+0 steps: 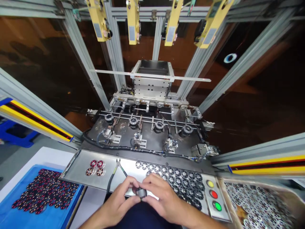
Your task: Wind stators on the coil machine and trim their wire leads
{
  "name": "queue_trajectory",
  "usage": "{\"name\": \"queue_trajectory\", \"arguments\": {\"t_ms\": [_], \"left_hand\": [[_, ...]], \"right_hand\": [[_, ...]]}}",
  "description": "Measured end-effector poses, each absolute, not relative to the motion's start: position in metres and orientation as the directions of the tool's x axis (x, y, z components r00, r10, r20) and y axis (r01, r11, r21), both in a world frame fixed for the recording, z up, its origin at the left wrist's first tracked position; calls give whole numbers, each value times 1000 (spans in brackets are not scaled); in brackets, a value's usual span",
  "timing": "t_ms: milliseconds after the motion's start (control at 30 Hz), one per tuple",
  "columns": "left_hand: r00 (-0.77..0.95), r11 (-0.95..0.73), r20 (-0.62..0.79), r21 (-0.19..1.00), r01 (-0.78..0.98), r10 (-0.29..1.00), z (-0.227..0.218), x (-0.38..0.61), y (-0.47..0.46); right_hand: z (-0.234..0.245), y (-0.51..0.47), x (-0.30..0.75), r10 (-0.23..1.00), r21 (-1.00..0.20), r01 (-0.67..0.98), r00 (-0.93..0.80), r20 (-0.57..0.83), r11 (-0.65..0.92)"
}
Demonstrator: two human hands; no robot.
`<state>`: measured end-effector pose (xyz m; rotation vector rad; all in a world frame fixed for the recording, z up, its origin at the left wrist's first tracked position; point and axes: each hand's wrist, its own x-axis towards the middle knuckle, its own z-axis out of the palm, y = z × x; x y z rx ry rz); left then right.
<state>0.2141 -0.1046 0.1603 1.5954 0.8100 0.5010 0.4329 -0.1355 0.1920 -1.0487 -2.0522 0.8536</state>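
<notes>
Between my fingertips, low in the middle of the view, is a small dark grey ring-shaped metal part [141, 193]. My left hand [120, 198] pinches it from the left with thumb and fingers. From the other side my right hand [164, 195] closes on it too, its fingers hiding part of the rim. A pair of cutting pliers [118, 163] lies on the metal tray [78, 170], just beyond my left hand. Rows of round spoked metal parts [177, 181] fill the tray beyond and beside my right hand. Several red-and-black round parts [93, 163] sit at its left.
Behind the tray stands a fixture plate [124, 135] with several round holders and clamps. Yellow sensors [133, 25] hang overhead. At right are push buttons [213, 194] and a bag [259, 203] of metal rings. A blue bin [35, 170] of parts stands left.
</notes>
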Motion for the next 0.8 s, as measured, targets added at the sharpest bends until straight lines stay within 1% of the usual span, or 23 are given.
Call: {"name": "queue_trajectory", "arguments": {"t_ms": [167,233,300,367,400,467,533,567,633,700,733,800], "left_hand": [[543,150,-131,989,11,829,160,223,-118],[511,191,-141,980,-47,848,160,228,-120],[499,241,-151,963,-121,853,165,232,-120],[502,328,-186,920,-213,845,171,235,-118],[512,394,-215,879,-271,832,175,237,-118],[551,522,-274,772,-363,788,179,240,-117],[601,609,-297,674,-419,742,180,243,-118],[617,625,-294,654,-427,730,179,243,-118],[618,609,-277,672,-423,735,176,243,-118],[593,562,-266,727,-394,760,174,240,-116],[579,536,-267,763,-361,770,174,238,-115],[579,501,-272,819,-281,769,176,234,-112]], "right_hand": [[198,-136,423,839,-750,383,-322,439,539],[197,-136,421,832,-729,400,-293,472,555],[199,-135,420,817,-685,446,-307,487,576],[202,-134,419,809,-643,491,-325,491,588],[205,-133,418,814,-644,500,-320,484,579],[209,-132,416,836,-677,494,-278,472,546],[212,-132,414,843,-697,480,-231,486,533],[212,-132,413,837,-692,480,-216,503,540],[214,-134,414,816,-668,484,-208,539,565],[219,-134,418,826,-693,454,-237,512,560],[223,-133,422,844,-731,422,-274,460,536],[233,-129,433,874,-829,353,-389,293,435]]}}
